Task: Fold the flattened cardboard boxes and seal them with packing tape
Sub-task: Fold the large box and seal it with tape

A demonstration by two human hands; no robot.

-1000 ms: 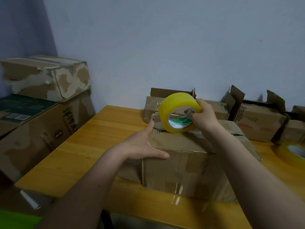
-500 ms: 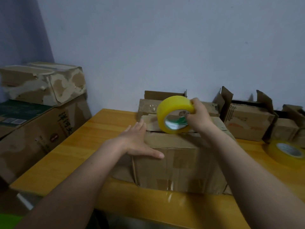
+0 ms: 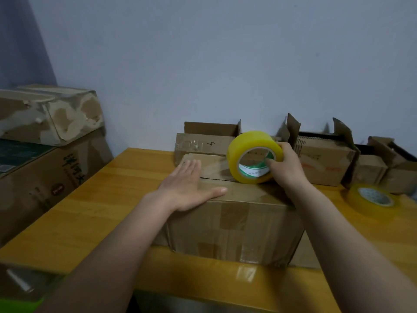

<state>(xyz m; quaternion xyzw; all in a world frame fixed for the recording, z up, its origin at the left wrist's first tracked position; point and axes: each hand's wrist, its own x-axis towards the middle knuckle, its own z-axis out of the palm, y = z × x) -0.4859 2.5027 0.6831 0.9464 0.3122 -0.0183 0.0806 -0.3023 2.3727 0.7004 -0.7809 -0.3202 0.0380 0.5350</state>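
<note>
Both hands work on top of a cardboard box (image 3: 234,227) at the near edge of the wooden worktop (image 3: 90,208).

The left hand (image 3: 189,186) lies flat with straight fingers on the box's top flaps, thumb stretched toward 3 o'clock along the front edge. Just beside it, at about 2 o'clock from it, the right hand (image 3: 285,167) grips a yellow tape roll (image 3: 253,155), fingers hooked into the core and thumb over the rim; the roll stands on edge and touches the box top. A clear strip of tape appears to run from the roll toward the left fingers. Well off at 3 o'clock a second tape roll (image 3: 371,197) lies flat on the worktop. Open cartons (image 3: 325,163) line the wall at 12 to 2 o'clock, and stacked boxes (image 3: 47,136) stand at 9 o'clock.
</note>
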